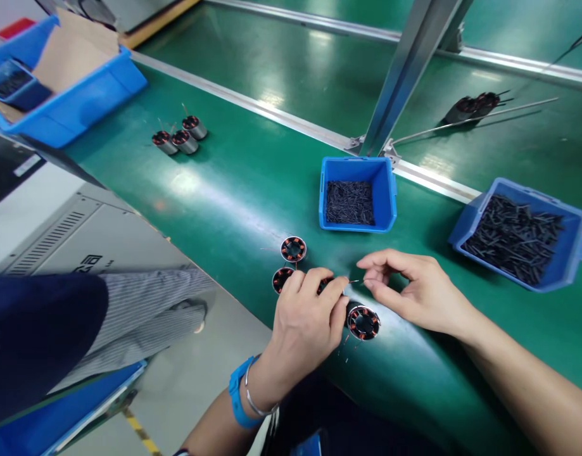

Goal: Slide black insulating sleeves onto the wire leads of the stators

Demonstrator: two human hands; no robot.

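Note:
My left hand (309,316), with a blue band and a metal bangle at the wrist, is closed over a round motor stator (325,286) that it mostly covers. Thin wire ends stick out from under its fingertips to the right. My right hand (409,285) is beside them, fingers curled and fingertips near the wire ends; what they hold, if anything, is too small to tell. Another stator (363,322) with copper windings stands just right of my left hand. Two more, one at the back (293,249) and one partly covered (282,279), stand at its upper left.
Two blue bins, one in the middle (392,202) and one at right (575,253), hold small black tubes. Several stators (183,140) stand farther left near a large blue crate (95,95). A metal post (404,76) rises behind. A person's striped trouser leg (143,316) is at left.

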